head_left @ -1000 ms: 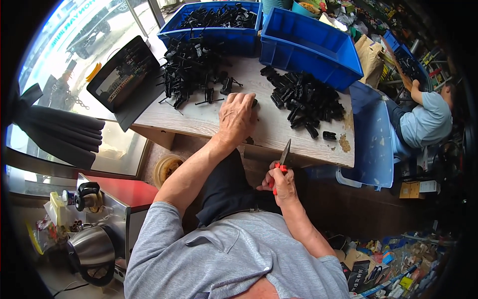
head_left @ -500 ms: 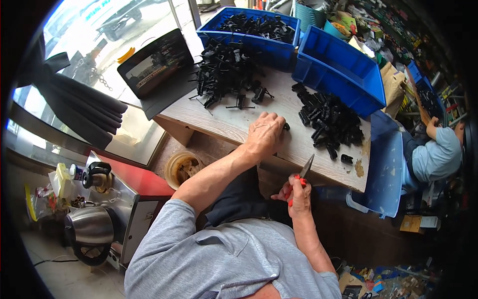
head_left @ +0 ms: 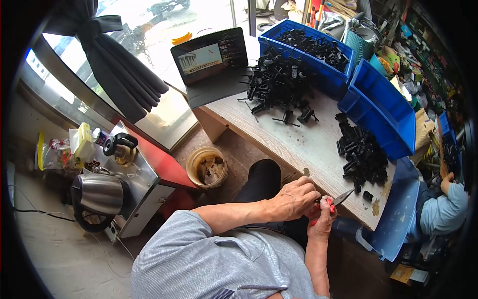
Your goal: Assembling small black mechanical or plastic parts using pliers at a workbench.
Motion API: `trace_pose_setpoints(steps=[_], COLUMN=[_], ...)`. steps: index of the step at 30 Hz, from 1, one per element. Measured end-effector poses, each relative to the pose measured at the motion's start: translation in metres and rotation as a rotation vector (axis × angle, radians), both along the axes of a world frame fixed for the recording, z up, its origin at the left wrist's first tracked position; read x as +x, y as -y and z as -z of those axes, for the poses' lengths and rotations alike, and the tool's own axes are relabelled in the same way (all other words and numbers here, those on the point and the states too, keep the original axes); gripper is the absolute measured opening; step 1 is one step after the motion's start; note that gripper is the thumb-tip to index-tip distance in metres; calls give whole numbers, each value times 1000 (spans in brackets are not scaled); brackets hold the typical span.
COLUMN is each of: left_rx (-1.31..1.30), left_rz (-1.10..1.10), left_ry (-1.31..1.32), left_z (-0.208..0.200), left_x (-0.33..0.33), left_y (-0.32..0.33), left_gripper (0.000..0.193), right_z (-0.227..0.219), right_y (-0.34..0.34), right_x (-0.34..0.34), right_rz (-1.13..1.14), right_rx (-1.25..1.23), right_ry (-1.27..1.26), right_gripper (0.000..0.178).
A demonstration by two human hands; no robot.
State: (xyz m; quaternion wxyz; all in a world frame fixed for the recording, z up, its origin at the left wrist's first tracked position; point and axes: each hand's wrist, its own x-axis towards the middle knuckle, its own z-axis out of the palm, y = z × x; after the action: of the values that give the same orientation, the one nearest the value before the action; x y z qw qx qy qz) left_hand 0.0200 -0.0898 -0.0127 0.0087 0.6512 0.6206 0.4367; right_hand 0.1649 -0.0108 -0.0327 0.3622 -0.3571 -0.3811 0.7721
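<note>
My left hand (head_left: 297,200) has its fingers closed together right beside my right hand, above my lap. A small dark piece (head_left: 317,201) shows at its fingertips, mostly hidden. My right hand (head_left: 322,222) is wrapped round red-handled scissors (head_left: 342,198), whose pointed metal blade sticks out toward the table edge. On the table (head_left: 318,149) lies a large heap of black plastic parts with thin legs (head_left: 281,82), a few lying loose at its near edge. Farther right is a second pile of short black parts (head_left: 361,154), with one single part (head_left: 367,196) lying apart.
Behind the heaps stand a blue bin of black parts (head_left: 269,42) and another blue bin (head_left: 381,112). A tablet (head_left: 211,62) stands left. A tub (head_left: 191,167) sits on the floor, near a cabinet with a kettle (head_left: 102,194). Another person's arm (head_left: 443,209) is at far right.
My left hand has come back from the table top to meet my right hand, bringing a small dark piece. The view has turned left, so the scene sits farther right.
</note>
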Motion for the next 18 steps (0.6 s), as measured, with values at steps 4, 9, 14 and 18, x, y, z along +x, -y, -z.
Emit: trace_pose_setpoints(steps=[4, 9, 14, 18], left_rx=[57, 99, 207, -298], left_rz=[12, -36, -304, -18], left_ry=[22, 113, 468, 1463], left_z=[8, 9, 23, 41], left_x=[-2, 2, 19, 12], left_y=[8, 18, 22, 20], left_gripper=[50, 54, 46, 43], right_z=[5, 3, 4, 4], right_y=[2, 6, 10, 10], right_x=[-2, -5, -8, -9], right_rz=[-87, -151, -131, -208], right_rx=[-2, 19, -7, -31], right_ry=[41, 23, 40, 87], right_gripper=[16, 14, 16, 17])
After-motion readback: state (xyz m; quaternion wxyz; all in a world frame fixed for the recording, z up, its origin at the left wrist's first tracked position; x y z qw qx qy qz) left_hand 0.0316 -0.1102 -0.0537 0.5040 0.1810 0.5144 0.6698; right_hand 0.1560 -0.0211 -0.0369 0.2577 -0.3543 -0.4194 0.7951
